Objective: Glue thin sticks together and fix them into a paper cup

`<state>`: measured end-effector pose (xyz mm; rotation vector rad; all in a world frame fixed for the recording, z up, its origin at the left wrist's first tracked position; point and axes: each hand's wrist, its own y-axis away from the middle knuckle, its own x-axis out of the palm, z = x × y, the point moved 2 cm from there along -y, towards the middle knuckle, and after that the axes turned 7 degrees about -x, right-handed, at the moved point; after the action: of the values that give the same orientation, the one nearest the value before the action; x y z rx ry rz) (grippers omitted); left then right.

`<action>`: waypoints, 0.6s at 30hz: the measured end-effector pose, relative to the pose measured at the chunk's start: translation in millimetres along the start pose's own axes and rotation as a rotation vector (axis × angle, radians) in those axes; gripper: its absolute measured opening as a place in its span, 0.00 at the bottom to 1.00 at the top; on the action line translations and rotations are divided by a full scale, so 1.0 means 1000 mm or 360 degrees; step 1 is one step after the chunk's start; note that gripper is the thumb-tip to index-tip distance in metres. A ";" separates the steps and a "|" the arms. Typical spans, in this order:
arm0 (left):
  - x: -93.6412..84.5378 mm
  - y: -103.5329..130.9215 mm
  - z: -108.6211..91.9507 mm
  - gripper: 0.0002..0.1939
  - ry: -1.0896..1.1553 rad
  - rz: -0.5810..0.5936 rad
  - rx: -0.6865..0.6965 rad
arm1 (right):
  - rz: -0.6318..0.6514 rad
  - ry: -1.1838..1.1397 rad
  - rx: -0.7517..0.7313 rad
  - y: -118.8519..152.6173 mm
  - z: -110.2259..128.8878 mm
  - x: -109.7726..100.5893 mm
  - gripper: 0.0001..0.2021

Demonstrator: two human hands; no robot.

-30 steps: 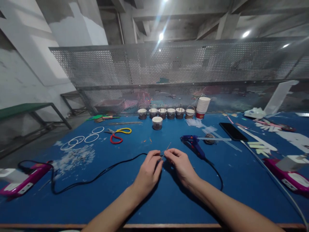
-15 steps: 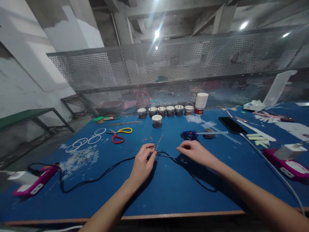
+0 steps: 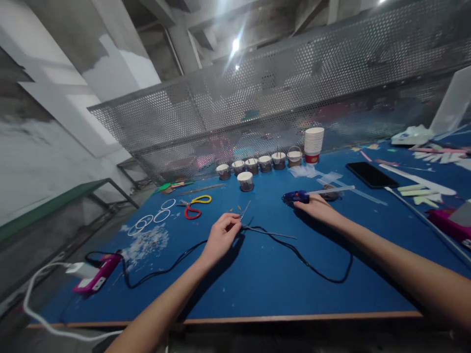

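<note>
My left hand (image 3: 224,235) pinches thin twisted strands (image 3: 268,232) near the middle of the blue table; one end points up and back, a longer end reaches right. Further right, my right hand (image 3: 319,207) is closed round the handle of a blue glue gun (image 3: 295,197), from which a clear glue stick (image 3: 333,190) sticks out to the right. A black cable (image 3: 305,267) curves over the table below both hands. Behind my left hand stands a white-and-brown cup (image 3: 245,181).
Several small cups (image 3: 265,163) and a cup stack (image 3: 314,145) line the mesh screen. Scissors (image 3: 193,207) and white rings (image 3: 162,215) lie left, near a pink power strip (image 3: 99,274). A black phone (image 3: 371,175) and white strips (image 3: 417,179) lie right.
My right hand has moved right and back and taken hold of the glue gun. My left hand still pinches the strands. The camera view has tilted and turned.
</note>
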<state>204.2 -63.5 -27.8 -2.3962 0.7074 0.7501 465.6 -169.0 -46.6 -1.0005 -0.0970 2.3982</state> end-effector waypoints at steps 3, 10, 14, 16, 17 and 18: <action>0.000 -0.002 0.002 0.09 -0.0109 -0.0002 0.0073 | -0.0096 -0.0204 -0.0090 0.011 0.014 0.007 0.05; 0.008 -0.010 0.000 0.07 -0.0263 -0.0071 0.0261 | 0.0117 -0.0739 -0.0357 0.052 0.057 0.026 0.07; 0.016 -0.008 -0.004 0.06 -0.0322 -0.0070 0.0360 | 0.0012 -0.0633 -0.0386 0.059 0.060 0.031 0.04; 0.020 -0.005 -0.005 0.06 -0.0343 -0.0069 0.0409 | 0.0013 -0.0633 -0.0354 0.060 0.059 0.033 0.05; 0.021 -0.003 -0.005 0.06 -0.0353 -0.0070 0.0432 | 0.0018 -0.0635 -0.0342 0.061 0.060 0.033 0.05; 0.022 -0.002 -0.005 0.06 -0.0361 -0.0075 0.0452 | 0.0022 -0.0638 -0.0336 0.061 0.060 0.034 0.05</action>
<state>222.6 -72.3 -37.8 -2.0272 0.6167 0.8263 377.7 -196.5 -40.9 -0.5925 -0.4970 2.6097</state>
